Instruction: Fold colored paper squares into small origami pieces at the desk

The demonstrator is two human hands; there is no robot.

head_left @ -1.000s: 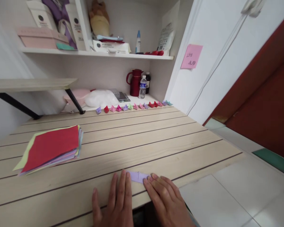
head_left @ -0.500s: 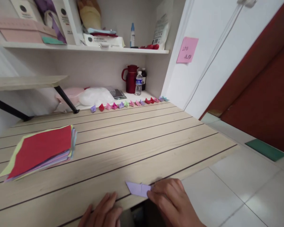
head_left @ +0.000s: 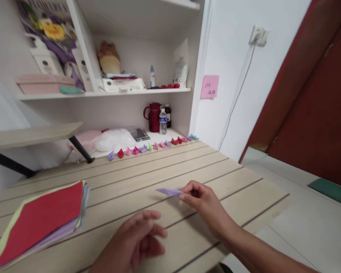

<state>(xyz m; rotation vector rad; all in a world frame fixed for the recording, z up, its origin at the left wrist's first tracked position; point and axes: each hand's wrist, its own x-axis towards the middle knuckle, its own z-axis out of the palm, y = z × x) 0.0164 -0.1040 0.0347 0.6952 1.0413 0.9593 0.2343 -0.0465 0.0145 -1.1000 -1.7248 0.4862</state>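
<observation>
A folded piece of purple paper [head_left: 168,192] is pinched at its right end between the thumb and fingers of my right hand [head_left: 204,198]. It is held above the wooden tabletop [head_left: 125,201], its pointed end toward the left. My left hand [head_left: 140,237] hovers nearer to me, left of and below the paper, fingers apart and curved, holding nothing. Along the back edge of the table runs a row of small folded paper pieces, among them a purple one [head_left: 110,155], a red one [head_left: 121,153] and a green one [head_left: 149,146].
A stack of coloured paper with a red sheet [head_left: 42,216] on top lies at the left. Behind it stands a small raised shelf [head_left: 36,131] on black legs. A dark red jug [head_left: 154,117] and a water bottle [head_left: 163,122] stand at the back. Tiled floor [head_left: 269,216] lies right of the table.
My right hand has lifted the purple paper off the near table edge and moved it farther forward. My left hand has risen and opened out. The camera view has tilted upward.
</observation>
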